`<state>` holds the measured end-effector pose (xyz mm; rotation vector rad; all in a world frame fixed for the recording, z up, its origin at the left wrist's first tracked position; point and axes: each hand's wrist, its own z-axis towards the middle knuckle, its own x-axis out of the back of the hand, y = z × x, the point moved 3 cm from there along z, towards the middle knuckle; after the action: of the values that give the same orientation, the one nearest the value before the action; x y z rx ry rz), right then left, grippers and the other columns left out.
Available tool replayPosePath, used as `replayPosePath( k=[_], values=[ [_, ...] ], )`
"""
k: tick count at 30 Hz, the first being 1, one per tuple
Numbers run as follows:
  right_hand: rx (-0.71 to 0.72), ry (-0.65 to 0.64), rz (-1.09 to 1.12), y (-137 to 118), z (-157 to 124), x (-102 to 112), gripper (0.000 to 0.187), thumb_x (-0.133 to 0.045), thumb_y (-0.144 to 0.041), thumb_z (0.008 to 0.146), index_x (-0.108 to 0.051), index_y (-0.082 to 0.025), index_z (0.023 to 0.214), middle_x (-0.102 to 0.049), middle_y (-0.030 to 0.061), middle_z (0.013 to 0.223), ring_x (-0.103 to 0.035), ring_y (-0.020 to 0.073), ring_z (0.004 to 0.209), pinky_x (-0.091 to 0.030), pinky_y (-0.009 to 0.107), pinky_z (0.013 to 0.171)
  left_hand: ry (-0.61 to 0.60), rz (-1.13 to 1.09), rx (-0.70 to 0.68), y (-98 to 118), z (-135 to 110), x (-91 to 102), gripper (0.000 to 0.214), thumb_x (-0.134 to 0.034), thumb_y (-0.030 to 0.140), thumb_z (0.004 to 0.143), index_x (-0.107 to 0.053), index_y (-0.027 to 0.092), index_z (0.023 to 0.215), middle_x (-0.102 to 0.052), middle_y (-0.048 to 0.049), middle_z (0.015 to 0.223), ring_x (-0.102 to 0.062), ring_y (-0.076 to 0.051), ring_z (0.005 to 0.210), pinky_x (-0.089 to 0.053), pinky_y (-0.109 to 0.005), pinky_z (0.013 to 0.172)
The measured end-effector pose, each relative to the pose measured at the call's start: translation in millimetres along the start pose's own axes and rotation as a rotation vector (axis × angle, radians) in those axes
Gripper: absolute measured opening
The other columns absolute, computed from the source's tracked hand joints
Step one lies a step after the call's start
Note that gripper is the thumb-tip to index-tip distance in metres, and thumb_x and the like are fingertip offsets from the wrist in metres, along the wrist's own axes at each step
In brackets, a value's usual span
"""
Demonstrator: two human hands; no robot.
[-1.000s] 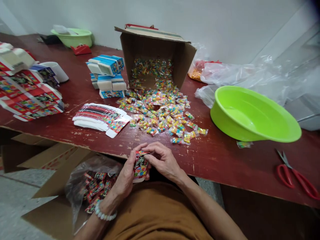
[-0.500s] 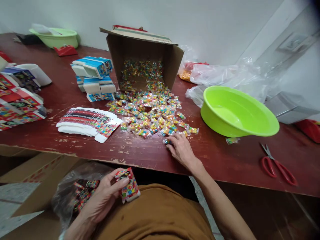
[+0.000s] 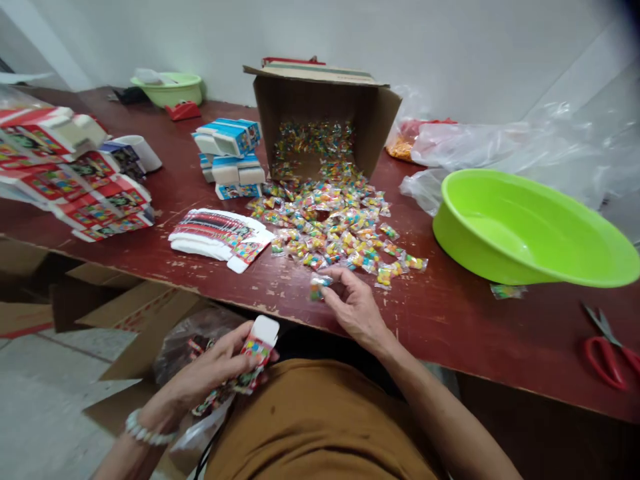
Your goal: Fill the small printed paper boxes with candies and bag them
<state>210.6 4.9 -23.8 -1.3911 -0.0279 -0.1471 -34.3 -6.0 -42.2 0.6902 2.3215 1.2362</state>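
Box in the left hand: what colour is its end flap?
White flap on a red box with multicolour print, held in the left hand; head view.

Glossy plastic basin point(image 3: 530, 230), matt cardboard carton point(image 3: 325, 100), worn painted-wood table point(image 3: 450, 320).

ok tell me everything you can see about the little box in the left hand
The little box is a printed cardboard carton, red with bright multicoloured pictures and a white end pointing up toward the table. It sits tilted in the grip of the left hand, lower than the table's front edge. The right hand, holding a candy packet, is clear of it.
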Motion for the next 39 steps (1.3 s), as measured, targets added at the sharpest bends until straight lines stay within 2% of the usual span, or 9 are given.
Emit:
replayPosePath(
  k=[3,8,15,19,26,29,32,34,39],
  values=[
    [-0.052,-0.026,0.182,-16.7,-4.0,-31.0,0.023,-0.061,-0.028,0.087,-0.060,-0.020,0.108,-0.069,0.0029,0.090,-0.066,0.0134,0.073,-0.054,0.026,0.068,0.020,-0.125,-0.130,11.1,8.6,-22.1,0.038,-0.064,0.029,0.082,-0.052,0.023,0.118,-0.067,-0.0034,0.087,-0.066,-0.016,0.067,-0.049,-0.025,0.064],
    [0.020,0.021,0.058,-19.6,-6.4,-47.1,0.026,-0.062,-0.023,0.084,-0.061,-0.021,0.110,-0.068,0.0009,0.084,-0.058,0.0107,0.062,-0.048,0.022,0.056,0.092,-0.186,-0.214,17.1,14.5,-40.9,0.046,-0.060,0.023,0.077,-0.044,0.023,0.120,-0.065,-0.0008,0.080,-0.062,-0.013,0.056,-0.049,-0.024,0.055],
    [0.305,-0.090,-0.283,-21.9,-14.8,-35.9,0.015,-0.061,-0.023,0.089,-0.072,-0.023,0.099,-0.058,0.0089,0.118,-0.054,0.0214,0.111,-0.044,0.040,0.097,0.131,-0.273,-0.284,24.4,16.8,-48.6,0.051,-0.065,0.022,0.074,-0.043,0.022,0.119,-0.064,0.0002,0.079,-0.060,-0.012,0.055,-0.050,-0.024,0.052],
    [0.155,-0.192,-0.132,-16.3,-11.0,-33.0,0.018,-0.057,-0.029,0.092,-0.074,-0.023,0.092,-0.053,0.0089,0.125,-0.051,0.0218,0.118,-0.046,0.038,0.095,0.152,-0.404,-0.281,27.0,17.6,-47.4,0.050,-0.067,0.034,0.076,-0.046,0.020,0.120,-0.066,-0.0032,0.084,-0.063,-0.017,0.061,-0.051,-0.026,0.051],
    [-0.304,-0.270,0.325,0.1,-12.8,-46.6,0.050,-0.077,-0.031,0.072,-0.057,-0.022,0.117,-0.066,0.0028,0.094,-0.061,0.0136,0.075,-0.053,0.025,0.065,0.230,-0.458,-0.224,21.3,20.8,-48.2,0.045,-0.061,0.045,0.081,-0.057,0.016,0.116,-0.066,-0.0041,0.075,-0.063,-0.020,0.063,-0.052,-0.026,0.046],
    [-0.196,-0.255,0.216,-1.9,-14.9,-51.5,0.032,-0.074,-0.027,0.075,-0.064,-0.021,0.104,-0.066,0.0041,0.097,-0.060,0.0128,0.073,-0.052,0.024,0.060,0.267,-0.412,-0.265,18.4,22.8,-48.5,0.038,-0.063,0.043,0.081,-0.058,0.018,0.109,-0.066,-0.0026,0.081,-0.063,-0.018,0.062,-0.051,-0.024,0.042],
    [0.120,-0.125,0.024,-8.7,-16.1,-48.2,0.008,-0.065,-0.021,0.083,-0.070,-0.021,0.089,-0.067,0.0054,0.097,-0.063,0.0151,0.083,-0.053,0.028,0.074,0.258,-0.446,-0.277,19.4,22.6,-48.2,0.035,-0.064,0.042,0.082,-0.055,0.022,0.108,-0.065,-0.0003,0.083,-0.060,-0.014,0.055,-0.052,-0.024,0.042],
    [0.278,-0.120,-0.055,-13.2,-17.7,-45.7,0.011,-0.062,-0.019,0.087,-0.072,-0.022,0.090,-0.070,0.0051,0.093,-0.065,0.0162,0.087,-0.052,0.030,0.080,0.191,-0.531,-0.231,20.9,22.1,-48.9,0.036,-0.062,0.043,0.085,-0.052,0.024,0.114,-0.065,0.0003,0.079,-0.062,-0.014,0.053,-0.054,-0.025,0.045],
    [0.195,-0.258,-0.034,-17.3,-17.2,-46.7,0.009,-0.064,-0.025,0.088,-0.073,-0.022,0.087,-0.072,0.0048,0.091,-0.066,0.0166,0.086,-0.053,0.029,0.077,0.052,-0.727,-0.151,23.9,23.0,-52.4,0.051,-0.044,0.055,0.092,-0.051,0.020,0.128,-0.068,-0.0030,0.074,-0.063,-0.018,0.047,-0.053,-0.029,0.041]
  ],
)
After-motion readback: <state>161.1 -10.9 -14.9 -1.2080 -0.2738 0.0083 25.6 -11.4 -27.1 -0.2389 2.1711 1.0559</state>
